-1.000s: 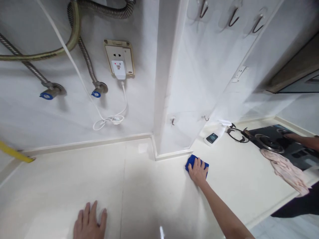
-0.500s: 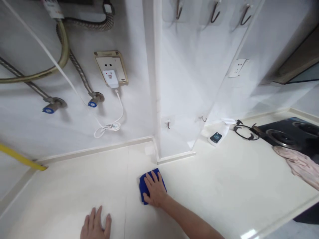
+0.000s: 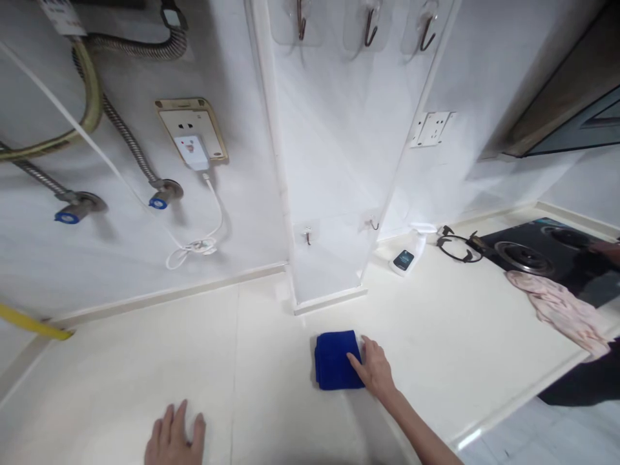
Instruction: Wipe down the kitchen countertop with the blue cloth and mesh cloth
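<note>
Cloth [image 3: 337,360], blue and squared off, now lies uncovered on the tabletop [image 3: 261,381], just out from the foot of the pillar [image 3: 329,161]. The right hand [image 3: 372,369] has come off its top, and only the fingertips [image 3: 352,361] touch the cloth's right edge, loose and not gripping. The left hand [image 3: 174,434] rests open and flat on the tabletop's near side, holding nothing. Counted in the head view: one blue cloth, one pink cloth [image 3: 555,313] lying at the edge of the hob [image 3: 576,284], which has two burners, one spray bottle [image 3: 404,258], one black ring trivet [image 3: 460,248], two blue-marked valves [image 3: 72,213], and three hooks [image 3: 371,29] high on the pillar. A co-worker's hand [image 3: 609,252] reaches over the hob.
</note>
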Demonstrator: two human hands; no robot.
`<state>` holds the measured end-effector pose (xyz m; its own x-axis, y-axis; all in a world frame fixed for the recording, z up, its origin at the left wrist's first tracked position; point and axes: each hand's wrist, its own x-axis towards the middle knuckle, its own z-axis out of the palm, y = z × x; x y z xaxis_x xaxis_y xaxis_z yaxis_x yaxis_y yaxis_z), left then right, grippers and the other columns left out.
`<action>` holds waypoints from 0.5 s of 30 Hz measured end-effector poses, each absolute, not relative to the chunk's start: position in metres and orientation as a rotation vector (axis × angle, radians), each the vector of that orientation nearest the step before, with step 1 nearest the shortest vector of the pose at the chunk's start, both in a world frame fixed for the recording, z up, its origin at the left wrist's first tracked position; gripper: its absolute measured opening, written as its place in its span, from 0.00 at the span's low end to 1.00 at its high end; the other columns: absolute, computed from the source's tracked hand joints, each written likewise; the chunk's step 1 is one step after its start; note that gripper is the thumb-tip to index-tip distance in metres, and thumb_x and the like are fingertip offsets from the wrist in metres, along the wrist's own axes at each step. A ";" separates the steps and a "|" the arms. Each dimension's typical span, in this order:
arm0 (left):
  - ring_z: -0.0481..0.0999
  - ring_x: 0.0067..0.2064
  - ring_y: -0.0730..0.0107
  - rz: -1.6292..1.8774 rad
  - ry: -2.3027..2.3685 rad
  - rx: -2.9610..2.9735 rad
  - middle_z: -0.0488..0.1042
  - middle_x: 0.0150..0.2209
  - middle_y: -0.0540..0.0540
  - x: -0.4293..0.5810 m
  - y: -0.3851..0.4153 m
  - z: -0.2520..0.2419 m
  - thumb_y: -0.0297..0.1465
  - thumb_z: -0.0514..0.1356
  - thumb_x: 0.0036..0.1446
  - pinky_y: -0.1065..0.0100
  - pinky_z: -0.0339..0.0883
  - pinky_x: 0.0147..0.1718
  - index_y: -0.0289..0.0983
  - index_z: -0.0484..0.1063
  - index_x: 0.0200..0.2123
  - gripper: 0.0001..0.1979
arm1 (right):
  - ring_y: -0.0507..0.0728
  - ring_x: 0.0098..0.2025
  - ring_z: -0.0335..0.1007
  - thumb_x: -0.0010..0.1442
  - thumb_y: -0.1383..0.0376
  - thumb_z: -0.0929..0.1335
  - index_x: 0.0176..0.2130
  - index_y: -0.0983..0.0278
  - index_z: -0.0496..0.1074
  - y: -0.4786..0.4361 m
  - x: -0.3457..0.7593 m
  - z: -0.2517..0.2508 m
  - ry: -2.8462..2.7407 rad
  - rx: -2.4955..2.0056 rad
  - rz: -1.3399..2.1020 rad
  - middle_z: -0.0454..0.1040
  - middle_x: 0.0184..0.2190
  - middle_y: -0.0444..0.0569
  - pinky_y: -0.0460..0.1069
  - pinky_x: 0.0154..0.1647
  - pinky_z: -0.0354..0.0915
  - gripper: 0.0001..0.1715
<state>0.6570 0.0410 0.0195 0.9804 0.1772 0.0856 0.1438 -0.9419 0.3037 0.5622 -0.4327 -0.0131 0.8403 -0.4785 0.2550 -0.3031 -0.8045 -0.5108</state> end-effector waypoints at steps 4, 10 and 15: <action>0.50 0.74 0.43 0.152 0.199 2.855 0.60 0.70 0.30 0.656 0.044 0.016 0.51 0.40 0.59 0.45 0.47 0.71 0.28 0.64 0.65 0.42 | 0.68 0.42 0.76 0.63 0.53 0.63 0.47 0.63 0.75 -0.420 0.573 -0.015 0.710 -2.458 -0.418 0.79 0.39 0.59 0.60 0.44 0.71 0.21; 0.51 0.74 0.43 0.187 0.171 2.842 0.61 0.69 0.31 0.655 0.052 0.006 0.50 0.42 0.59 0.47 0.46 0.72 0.27 0.62 0.66 0.41 | 0.62 0.32 0.75 0.60 0.51 0.64 0.34 0.58 0.73 -0.414 0.586 0.001 0.591 -2.241 -0.396 0.77 0.28 0.49 0.55 0.33 0.71 0.16; 0.49 0.74 0.43 0.215 0.144 2.842 0.63 0.68 0.29 0.655 0.054 0.005 0.50 0.41 0.59 0.47 0.46 0.72 0.25 0.63 0.65 0.42 | 0.60 0.35 0.76 0.66 0.49 0.62 0.46 0.60 0.71 -0.410 0.604 0.036 0.250 -2.010 -0.374 0.78 0.35 0.47 0.53 0.38 0.72 0.20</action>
<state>0.6547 0.0538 0.0048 0.9839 0.1200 0.1327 0.0772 -0.9538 0.2902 0.6041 -0.4102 0.0363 0.9299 -0.3345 0.1530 -0.0140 -0.4478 -0.8940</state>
